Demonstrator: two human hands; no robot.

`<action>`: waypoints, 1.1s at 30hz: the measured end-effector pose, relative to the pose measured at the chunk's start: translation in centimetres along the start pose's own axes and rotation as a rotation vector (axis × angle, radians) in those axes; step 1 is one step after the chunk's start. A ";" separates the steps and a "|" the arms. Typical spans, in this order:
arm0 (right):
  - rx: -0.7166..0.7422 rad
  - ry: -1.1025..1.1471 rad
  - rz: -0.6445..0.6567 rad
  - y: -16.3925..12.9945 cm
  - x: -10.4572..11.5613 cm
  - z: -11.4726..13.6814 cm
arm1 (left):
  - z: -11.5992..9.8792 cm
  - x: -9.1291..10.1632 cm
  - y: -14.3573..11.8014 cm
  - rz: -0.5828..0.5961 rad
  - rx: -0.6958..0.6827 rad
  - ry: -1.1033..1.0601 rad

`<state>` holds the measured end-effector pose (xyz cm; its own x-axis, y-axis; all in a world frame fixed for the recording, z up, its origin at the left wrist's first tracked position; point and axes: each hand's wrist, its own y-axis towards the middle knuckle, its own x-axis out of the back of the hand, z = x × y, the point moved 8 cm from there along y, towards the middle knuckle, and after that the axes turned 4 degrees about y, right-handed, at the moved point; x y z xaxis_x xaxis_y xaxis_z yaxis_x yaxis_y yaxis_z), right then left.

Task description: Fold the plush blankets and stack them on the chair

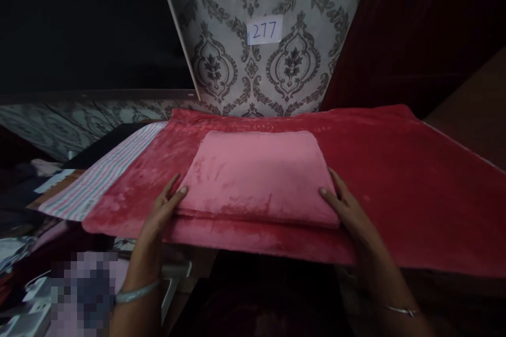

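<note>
A folded pink plush cloth (pixel 261 176) lies flat in front of me, its layered near edge facing me. At its left side is my left hand (pixel 168 202), thumb on the top surface and fingers along the edge. My right hand (pixel 346 205) holds the opposite side in the same way, its thumb on top and the other fingers partly hidden behind the edge. Beneath the folded cloth, a red plush cover (pixel 399 189) is spread over the table and hangs over its front edge.
A striped cloth (pixel 118 166) lies at the table's left end. Behind the table, a paper marked 277 (pixel 264 30) is stuck to patterned wallpaper. A large dark screen (pixel 90 26) fills the upper left. Clothes and a white plastic frame (pixel 33 308) sit at lower left.
</note>
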<state>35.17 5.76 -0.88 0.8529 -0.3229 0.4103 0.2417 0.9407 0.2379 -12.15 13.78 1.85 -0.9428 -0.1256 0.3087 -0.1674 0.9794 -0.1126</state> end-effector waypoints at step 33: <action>0.514 -0.383 -0.050 0.8 1.0 2.8 | -4.7 0.3 0.8 0.106 -0.944 0.612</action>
<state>34.93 5.86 2.19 0.5972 -0.4687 0.6509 -0.0568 0.7848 0.6172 -11.19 15.27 6.25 -0.5964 -0.1901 0.7799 0.4346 0.7403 0.5128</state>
